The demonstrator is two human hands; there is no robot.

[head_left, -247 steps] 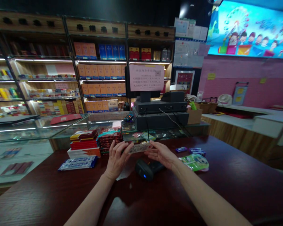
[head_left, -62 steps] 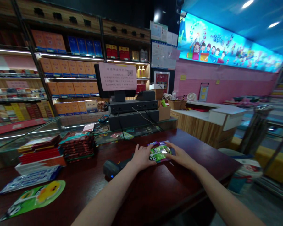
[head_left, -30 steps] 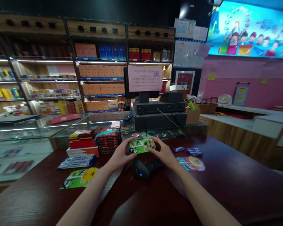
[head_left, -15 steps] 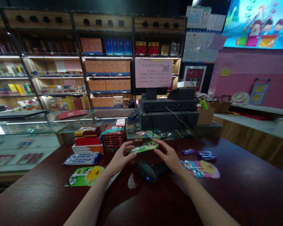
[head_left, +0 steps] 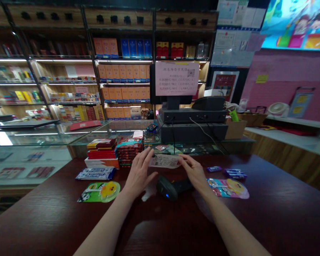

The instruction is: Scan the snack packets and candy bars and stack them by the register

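One printed packet (head_left: 165, 161) spans between left grip (head_left: 140, 171) and pinching right grip (head_left: 194, 172).

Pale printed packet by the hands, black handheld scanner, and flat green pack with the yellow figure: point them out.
Pale printed packet (head_left: 164, 161), head view: middle of printed face.
Black handheld scanner (head_left: 170, 186), head view: its head.
Flat green pack (head_left: 97, 192), head view: middle of its upper face.

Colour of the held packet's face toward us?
Pale with dark print on the held packet; head view shows it.
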